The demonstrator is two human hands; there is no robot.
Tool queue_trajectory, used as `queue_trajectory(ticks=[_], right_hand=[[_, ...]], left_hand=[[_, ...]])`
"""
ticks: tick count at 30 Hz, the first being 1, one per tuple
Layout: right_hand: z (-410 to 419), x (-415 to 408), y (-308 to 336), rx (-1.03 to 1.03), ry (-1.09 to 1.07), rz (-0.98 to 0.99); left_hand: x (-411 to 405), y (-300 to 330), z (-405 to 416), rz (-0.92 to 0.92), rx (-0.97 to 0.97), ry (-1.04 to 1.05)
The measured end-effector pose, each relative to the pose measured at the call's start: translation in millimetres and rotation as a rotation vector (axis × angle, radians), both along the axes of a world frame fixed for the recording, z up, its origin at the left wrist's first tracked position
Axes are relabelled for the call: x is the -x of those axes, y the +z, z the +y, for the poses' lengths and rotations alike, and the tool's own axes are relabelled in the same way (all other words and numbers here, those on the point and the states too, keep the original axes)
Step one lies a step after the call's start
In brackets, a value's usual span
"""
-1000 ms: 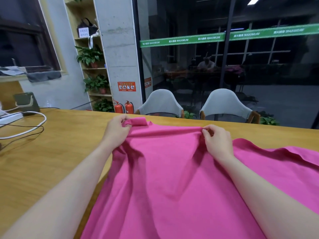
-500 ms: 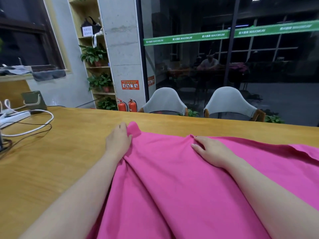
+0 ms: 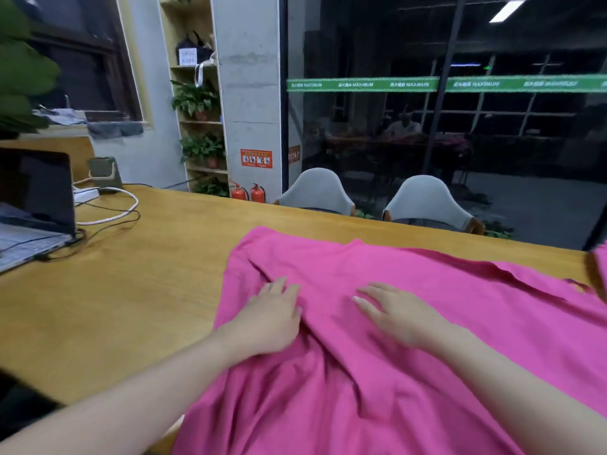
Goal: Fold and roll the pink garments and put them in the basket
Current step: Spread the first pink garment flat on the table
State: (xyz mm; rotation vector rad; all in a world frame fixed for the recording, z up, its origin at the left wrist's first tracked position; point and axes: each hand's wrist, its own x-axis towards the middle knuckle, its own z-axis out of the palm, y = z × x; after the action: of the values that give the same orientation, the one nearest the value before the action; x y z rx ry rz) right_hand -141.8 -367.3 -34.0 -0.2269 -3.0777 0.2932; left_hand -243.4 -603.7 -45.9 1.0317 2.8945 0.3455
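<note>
On a long wooden table (image 3: 138,290), honey-coloured, smooth, faint grain showing, a pink garment (image 3: 410,323) lies spread over the right half. Its near part runs off the bottom edge of the view; its far hem reaches close to the table's far edge. Cloth rumpled, with soft folds running between the two hands and toward the near side.

Left hand (image 3: 272,316) rests palm-down on the garment near its left border, fingers straight and close together, holding nothing. Right hand (image 3: 397,313) lies flat on the cloth just beside it, fingers spread loosely, pointing left and away, also gripping nothing. Both forearms bare.

Left end of the table: open laptop (image 3: 36,205), screen dark; white cable (image 3: 111,216) looped beside it; thin black cable (image 3: 108,229) trailing; small grey-green box (image 3: 105,174) at the far corner.

Beyond the far edge, two pale grey chairs (image 3: 317,192) (image 3: 427,201) pushed in. Behind them a dark glass wall (image 3: 460,142) with a green strip (image 3: 427,84) across it, reflections of a seated figure within. Concrete pillar (image 3: 251,93) to the left carries an orange notice (image 3: 256,158); two red fire extinguishers (image 3: 249,193) at its foot. Narrow wooden shelves (image 3: 200,93) hold potted plants and a dark bag. Dark window (image 3: 82,60) at far left, folded cloth on its sill.
</note>
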Motion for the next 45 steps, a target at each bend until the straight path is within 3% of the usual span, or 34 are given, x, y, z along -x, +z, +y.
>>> queue_trajectory(ticks=[6, 19, 24, 29, 35, 42, 45], right_hand=[[-25.9, -73.5, -25.1, -0.036, -0.017, -0.104], [-35.8, -126.3, -37.3, 0.089, -0.044, 0.148], [-34.7, -154.5, -31.3, 0.030, -0.076, 0.173], [16.2, -185.9, -28.7, 0.022, -0.274, 0.183], [28.2, -208.3, -45.3, 0.029, -0.412, 0.195], [3.7, -254.8, -59.5, -0.120, -0.507, 0.283], [9.1, -263.3, -59.8, -0.174, -0.518, 0.353]], left_hand=[[-80.5, -27.5, -64.5, 0.084, 0.010, 0.081], [-69.2, -28.8, -209.0, 0.073, -0.037, 0.139], [-57.4, -24.8, -245.1, 0.003, -0.105, 0.101], [-44.4, -16.8, -188.4, 0.013, -0.090, 0.281], [-99.5, -23.6, -65.5, 0.006, -0.058, -0.079], [-118.7, -38.3, -86.2, 0.068, 0.105, -0.246], [-129.2, -27.8, -97.3, 0.040, 0.040, -0.279]])
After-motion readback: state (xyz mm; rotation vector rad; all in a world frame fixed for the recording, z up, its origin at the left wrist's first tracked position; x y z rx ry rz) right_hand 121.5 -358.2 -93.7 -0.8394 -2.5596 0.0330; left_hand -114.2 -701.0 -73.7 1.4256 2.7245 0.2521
